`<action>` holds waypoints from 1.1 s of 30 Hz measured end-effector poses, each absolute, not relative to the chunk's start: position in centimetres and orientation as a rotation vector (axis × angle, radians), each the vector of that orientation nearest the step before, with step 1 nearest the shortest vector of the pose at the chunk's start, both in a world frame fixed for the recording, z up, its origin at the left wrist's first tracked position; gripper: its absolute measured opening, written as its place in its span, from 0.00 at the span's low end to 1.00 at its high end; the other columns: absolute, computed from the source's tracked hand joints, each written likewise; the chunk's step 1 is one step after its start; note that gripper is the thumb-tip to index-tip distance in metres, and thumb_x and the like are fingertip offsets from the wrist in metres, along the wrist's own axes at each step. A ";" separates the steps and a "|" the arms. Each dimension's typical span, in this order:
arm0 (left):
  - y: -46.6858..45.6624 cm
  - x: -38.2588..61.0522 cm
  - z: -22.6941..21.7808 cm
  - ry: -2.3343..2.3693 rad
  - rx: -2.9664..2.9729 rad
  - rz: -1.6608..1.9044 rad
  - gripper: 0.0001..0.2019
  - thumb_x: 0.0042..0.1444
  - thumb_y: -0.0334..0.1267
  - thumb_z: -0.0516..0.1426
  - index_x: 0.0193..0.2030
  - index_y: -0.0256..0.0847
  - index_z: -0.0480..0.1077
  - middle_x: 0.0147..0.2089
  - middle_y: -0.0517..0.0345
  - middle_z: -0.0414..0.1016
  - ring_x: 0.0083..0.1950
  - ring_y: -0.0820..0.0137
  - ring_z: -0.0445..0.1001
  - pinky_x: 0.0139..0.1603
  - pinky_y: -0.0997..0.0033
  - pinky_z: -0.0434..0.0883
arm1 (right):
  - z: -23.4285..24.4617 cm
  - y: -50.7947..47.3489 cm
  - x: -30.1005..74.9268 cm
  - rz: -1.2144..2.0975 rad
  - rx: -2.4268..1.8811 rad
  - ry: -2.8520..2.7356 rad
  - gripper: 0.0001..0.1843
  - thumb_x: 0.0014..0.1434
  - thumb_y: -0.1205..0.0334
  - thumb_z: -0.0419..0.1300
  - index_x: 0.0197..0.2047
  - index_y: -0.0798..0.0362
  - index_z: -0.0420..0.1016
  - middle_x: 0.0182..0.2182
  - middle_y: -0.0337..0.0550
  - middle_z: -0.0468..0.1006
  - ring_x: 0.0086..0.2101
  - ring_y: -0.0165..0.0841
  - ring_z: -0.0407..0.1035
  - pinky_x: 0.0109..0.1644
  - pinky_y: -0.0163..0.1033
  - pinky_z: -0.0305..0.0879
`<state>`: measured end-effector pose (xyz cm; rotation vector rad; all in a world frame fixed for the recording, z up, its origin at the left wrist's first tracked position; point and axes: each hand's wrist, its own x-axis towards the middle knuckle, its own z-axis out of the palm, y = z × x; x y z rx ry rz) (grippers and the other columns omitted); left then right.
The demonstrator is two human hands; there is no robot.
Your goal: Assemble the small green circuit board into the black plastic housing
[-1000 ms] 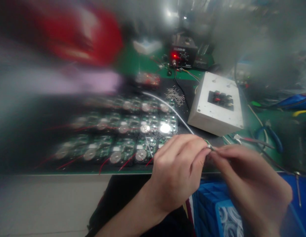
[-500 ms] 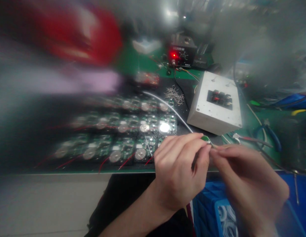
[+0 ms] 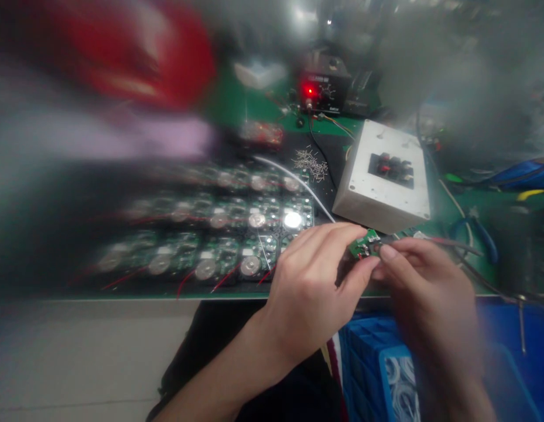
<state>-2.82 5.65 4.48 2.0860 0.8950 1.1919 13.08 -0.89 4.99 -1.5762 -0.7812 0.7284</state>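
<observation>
Head view: a worker's bare hands meet above the front edge of a green workbench point(image 3: 236, 108), beside a blue crate point(image 3: 363, 357) with white coils point(image 3: 401, 387) showing at its side. The left hand point(image 3: 315, 284) grips a small green circuit board point(image 3: 365, 243) between thumb and curled fingers, the board tilted and raised over the bench edge. The right hand point(image 3: 430, 281), partly blurred, is closed in a pinch at the board's right end. To the left, circuit boards with round metal discs point(image 3: 250, 265) lie in rows on a black mat, red wires point(image 3: 225, 281) trailing from the nearest row. A white cable point(image 3: 298, 181) curves across the mat toward the left hand. Beyond the hands stands a pale box point(image 3: 386, 196) with black switches, blue-handled pliers point(image 3: 486, 240) to its right. Farther back lie a heap of small metal pins point(image 3: 311, 164) and a black control unit point(image 3: 327, 91), its red light glowing.
</observation>
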 end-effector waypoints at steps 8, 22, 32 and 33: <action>5.5 -2.3 4.2 0.880 2.076 1.148 0.10 0.66 0.33 0.61 0.53 0.37 0.75 0.53 0.52 0.82 0.56 0.63 0.79 0.61 0.59 0.75 | 5.2 -0.9 12.6 0.724 -1.554 -0.732 0.15 0.58 0.59 0.77 0.42 0.58 0.81 0.31 0.47 0.80 0.28 0.31 0.77 0.32 0.24 0.72; 5.0 -1.4 4.0 0.916 2.183 1.225 0.05 0.67 0.31 0.61 0.48 0.36 0.76 0.51 0.54 0.83 0.53 0.66 0.80 0.60 0.62 0.76 | 5.7 -2.1 12.0 0.554 -1.689 -0.919 0.08 0.64 0.62 0.73 0.45 0.51 0.83 0.35 0.40 0.83 0.31 0.25 0.78 0.36 0.17 0.71; 5.0 -1.2 3.8 0.876 2.232 1.268 0.05 0.67 0.29 0.61 0.48 0.33 0.76 0.51 0.50 0.83 0.54 0.66 0.80 0.60 0.65 0.77 | 5.5 -2.5 12.8 0.642 -1.653 -1.005 0.07 0.67 0.60 0.71 0.48 0.50 0.85 0.38 0.41 0.83 0.34 0.28 0.78 0.38 0.19 0.74; 5.0 -1.1 3.7 0.872 2.223 1.280 0.05 0.66 0.29 0.62 0.48 0.33 0.76 0.51 0.50 0.83 0.54 0.66 0.80 0.60 0.65 0.77 | 5.4 -2.5 12.9 0.637 -1.643 -1.009 0.07 0.67 0.60 0.72 0.47 0.50 0.85 0.38 0.42 0.83 0.33 0.28 0.78 0.38 0.19 0.74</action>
